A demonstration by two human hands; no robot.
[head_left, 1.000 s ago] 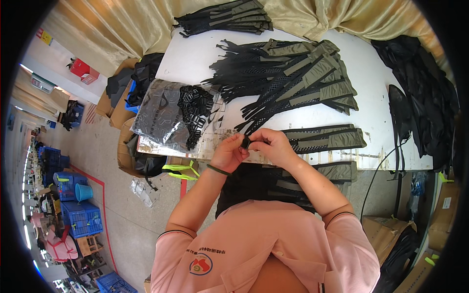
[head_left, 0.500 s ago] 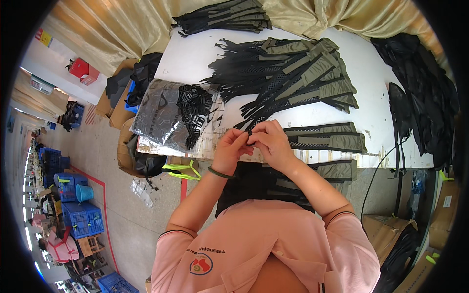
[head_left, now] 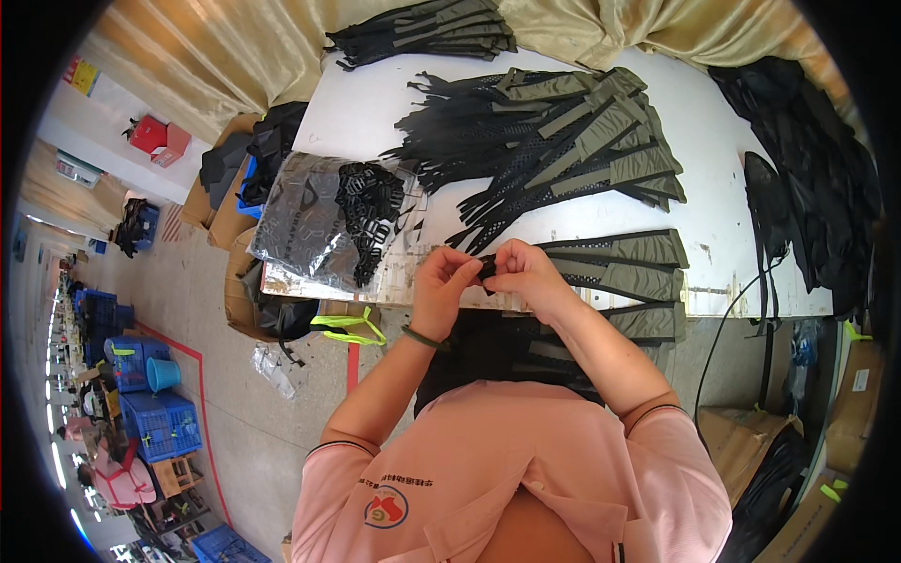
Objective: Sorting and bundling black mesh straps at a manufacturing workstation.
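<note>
At the table's front edge my left hand and my right hand meet, fingertips pinched round a small black piece. Whether this is a strap end, a buckle or both is too small to tell. Olive and black mesh straps fan out on the table to the right of my right hand. More of them lie over my lap, below the edge. Left of my hands, a heap of small black plastic buckles rests on a clear plastic bag.
A large pile of mesh straps covers the middle of the white table, with another bundle at the back. Black fabric pieces hang over the right side. Cardboard boxes stand left, blue crates farther off.
My fingers have shifted their grip, and the black piece between them shows more plainly. The nearest straps have slid slightly left.
</note>
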